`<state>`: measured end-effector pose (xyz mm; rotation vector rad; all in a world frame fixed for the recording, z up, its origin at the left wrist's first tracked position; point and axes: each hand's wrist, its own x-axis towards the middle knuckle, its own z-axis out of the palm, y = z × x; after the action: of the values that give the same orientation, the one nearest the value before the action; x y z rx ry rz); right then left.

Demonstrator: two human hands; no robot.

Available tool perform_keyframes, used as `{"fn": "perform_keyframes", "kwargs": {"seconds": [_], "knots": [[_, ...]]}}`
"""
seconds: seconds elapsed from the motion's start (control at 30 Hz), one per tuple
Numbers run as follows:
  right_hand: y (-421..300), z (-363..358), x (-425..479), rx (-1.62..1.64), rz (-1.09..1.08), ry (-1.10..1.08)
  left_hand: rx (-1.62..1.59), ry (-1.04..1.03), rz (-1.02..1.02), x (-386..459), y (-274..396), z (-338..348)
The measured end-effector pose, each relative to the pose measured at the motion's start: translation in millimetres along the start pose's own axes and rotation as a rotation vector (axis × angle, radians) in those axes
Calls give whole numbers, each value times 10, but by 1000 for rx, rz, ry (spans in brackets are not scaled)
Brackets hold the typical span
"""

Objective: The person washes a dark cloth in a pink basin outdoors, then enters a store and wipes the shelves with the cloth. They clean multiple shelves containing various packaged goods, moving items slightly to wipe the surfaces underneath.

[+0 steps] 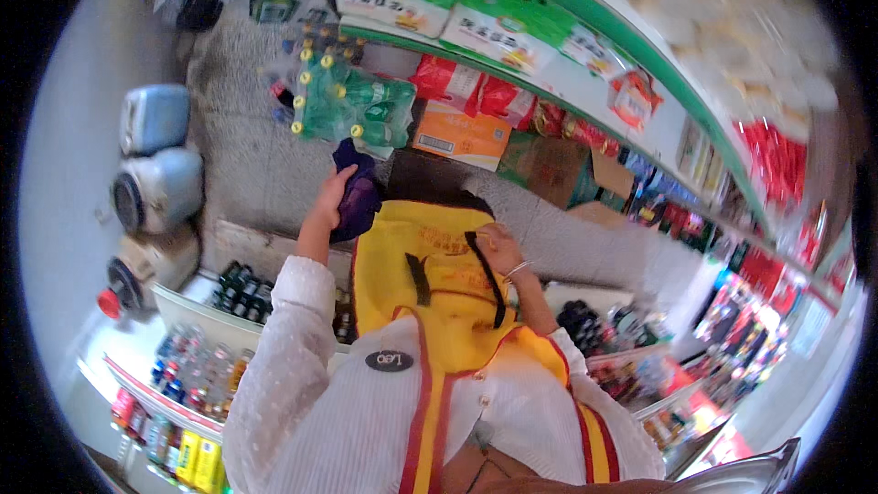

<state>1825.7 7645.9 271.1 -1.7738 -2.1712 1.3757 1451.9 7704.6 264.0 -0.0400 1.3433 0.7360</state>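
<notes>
My left hand [335, 195] grips a crumpled dark purple cloth [358, 193], held out in front of me at the left. I wear a yellow apron [384, 247] with red trim over a white shirt [357, 398]. My right hand [499, 248] is at the apron's front pocket [456, 278], its fingers closed around the black edging [485, 271] at the pocket's side. That edging is pulled out from the apron. A dark oval badge [389, 361] with writing is on the shirt. The inside of the pocket cannot be made out.
Shrink-wrapped green bottles [374, 106] with yellow caps stand on the grey floor [254, 151], beside an orange carton [461, 134]. A green-edged shelf [549, 86] holds packages. Blue jerrycans [161, 182] line the left wall. Shelves of bottles [206, 370] are close on my left.
</notes>
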Motion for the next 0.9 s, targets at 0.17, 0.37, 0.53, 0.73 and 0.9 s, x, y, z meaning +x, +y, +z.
{"fn": "perform_keyframes", "kwargs": {"seconds": [0.17, 0.37, 0.53, 0.73, 0.9], "knots": [[613, 305, 1179, -133, -62, -291, 143, 165, -235, 303, -285, 155], [1260, 928, 2659, -446, 50, -657, 283, 12, 47, 1531, -2260, -178], [2031, 1763, 3335, -406, -128, -620, 453, -293, -199, 1972, -2600, -130], [2088, 2379, 3678, -516, -294, -660, 379, -383, -296, 2597, -2498, -321], [2255, 2561, 3837, -519, -46, -845, 449, -448, -286, 3058, -2164, -566]]}}
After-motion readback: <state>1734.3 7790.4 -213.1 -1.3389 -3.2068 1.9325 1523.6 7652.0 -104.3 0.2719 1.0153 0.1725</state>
